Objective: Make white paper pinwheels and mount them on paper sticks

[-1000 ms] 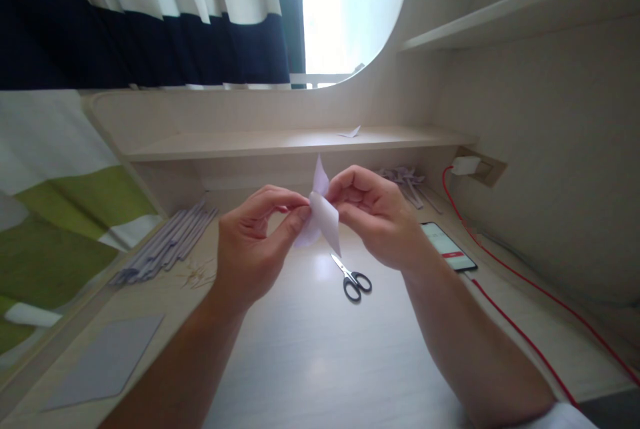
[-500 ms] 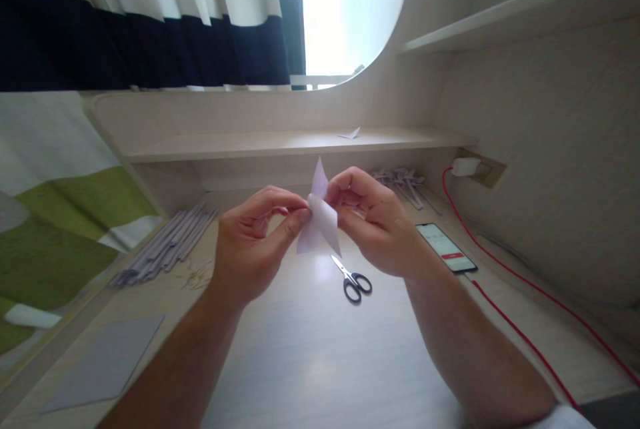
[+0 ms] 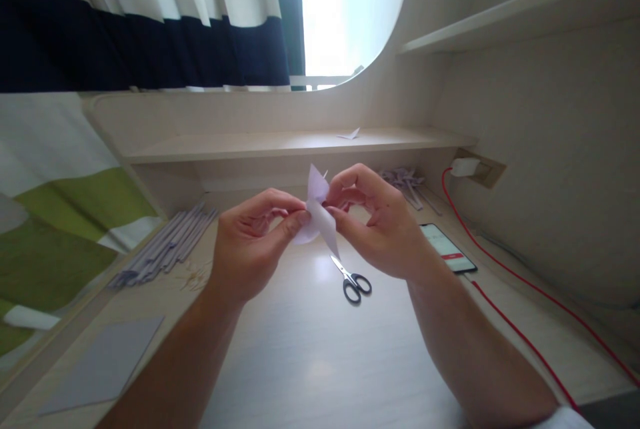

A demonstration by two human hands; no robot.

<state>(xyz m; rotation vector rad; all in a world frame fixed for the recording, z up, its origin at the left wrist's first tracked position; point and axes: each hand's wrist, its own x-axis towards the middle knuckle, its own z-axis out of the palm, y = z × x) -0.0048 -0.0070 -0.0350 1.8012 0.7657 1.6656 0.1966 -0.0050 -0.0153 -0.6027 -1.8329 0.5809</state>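
Both my hands hold a small piece of pale lilac paper (image 3: 320, 210) in the air above the desk. My left hand (image 3: 253, 245) pinches its left side between thumb and fingers. My right hand (image 3: 381, 222) pinches its right side, fingers curled over the top. The paper is bent, one pointed tip up and another pointing down. Black-handled scissors (image 3: 351, 277) lie on the desk just below the paper, blades toward me.
A bundle of rolled lilac paper sticks (image 3: 165, 245) lies at left, a grey sheet (image 3: 107, 362) at front left. More paper pieces (image 3: 405, 182) sit at back right. A phone (image 3: 447, 247) with a red cable (image 3: 520, 332) lies at right. A shelf (image 3: 280, 142) runs behind.
The paper has turned a little between my fingers, its upper tip now lower and tilted left. My right hand's fingers have shifted on it. Nothing on the desk has moved.
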